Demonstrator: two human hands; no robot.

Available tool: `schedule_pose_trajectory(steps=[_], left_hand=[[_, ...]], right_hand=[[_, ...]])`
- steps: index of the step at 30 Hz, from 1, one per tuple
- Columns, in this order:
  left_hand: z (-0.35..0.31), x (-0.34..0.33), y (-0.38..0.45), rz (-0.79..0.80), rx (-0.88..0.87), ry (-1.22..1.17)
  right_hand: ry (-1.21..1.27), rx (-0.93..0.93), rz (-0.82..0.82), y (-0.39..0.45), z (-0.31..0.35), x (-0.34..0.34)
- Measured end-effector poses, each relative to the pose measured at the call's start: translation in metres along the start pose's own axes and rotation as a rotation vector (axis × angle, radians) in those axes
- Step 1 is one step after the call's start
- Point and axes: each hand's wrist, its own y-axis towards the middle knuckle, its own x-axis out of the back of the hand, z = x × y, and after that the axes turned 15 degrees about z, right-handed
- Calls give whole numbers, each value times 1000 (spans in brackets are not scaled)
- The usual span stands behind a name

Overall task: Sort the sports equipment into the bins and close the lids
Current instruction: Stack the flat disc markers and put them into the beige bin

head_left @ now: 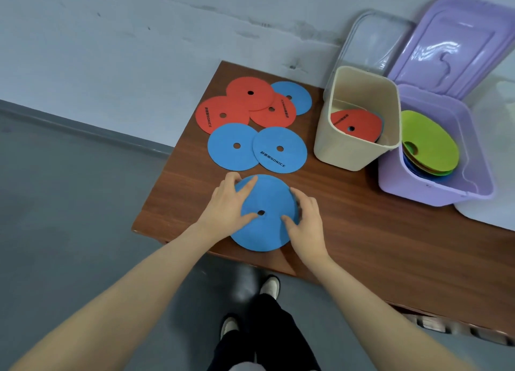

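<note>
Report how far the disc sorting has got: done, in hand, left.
Done: a red disc lies in the beige bin, and green discs are stacked in the purple bin. In hand: the left hand and right hand hold a blue disc at the table edge. Left: three red discs and three blue discs on the table, both lids open.
</note>
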Motion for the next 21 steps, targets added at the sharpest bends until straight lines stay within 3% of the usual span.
schedule_pose_trajectory(steps=[11, 16, 21], left_hand=[[-53, 105, 109, -255, -116, 171], [-108, 141, 182, -297, -186, 204], [-151, 147, 257, -231, -122, 200]], right_hand=[[-215, 209, -271, 87, 44, 124], [-274, 153, -404, 127, 32, 197], [-281, 48, -411, 175, 2, 246]])
